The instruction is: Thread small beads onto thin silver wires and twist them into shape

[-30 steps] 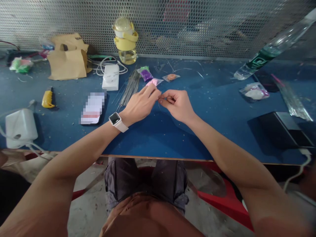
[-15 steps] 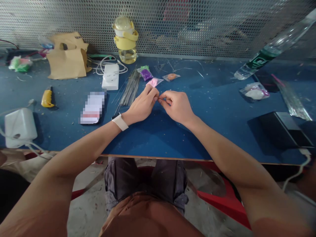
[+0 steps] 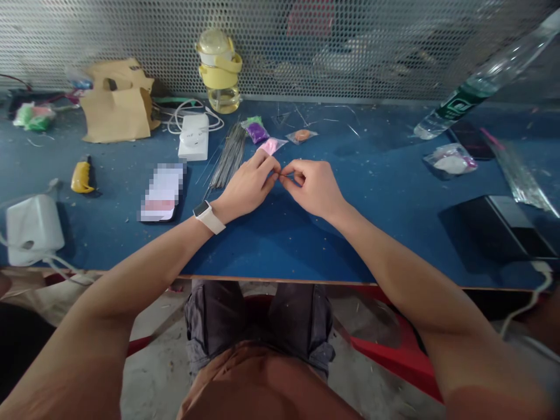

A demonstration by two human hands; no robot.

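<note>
Pinching a thin wire (image 3: 282,174) between both sets of fingertips, left hand (image 3: 247,188) and right hand (image 3: 312,186) are meeting just right of the wire bundle (image 3: 227,156), fingers curled tight on it, low over the blue table (image 3: 280,245). Pink bag (image 3: 270,144) is lying right beside the wire bundle, yellow bottle (image 3: 219,70) is standing beyond the wire bundle

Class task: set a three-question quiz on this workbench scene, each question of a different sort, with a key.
1. True or false: the left hand wears a watch at its wrist.
2. What lies just beyond the left hand's fingertips? A pink bag; B scissors; C mug.
3. Fill in: the left hand and the right hand pinch a thin piece between them above the ___ table.
Key: 1 true; 2 A; 3 blue.
</note>
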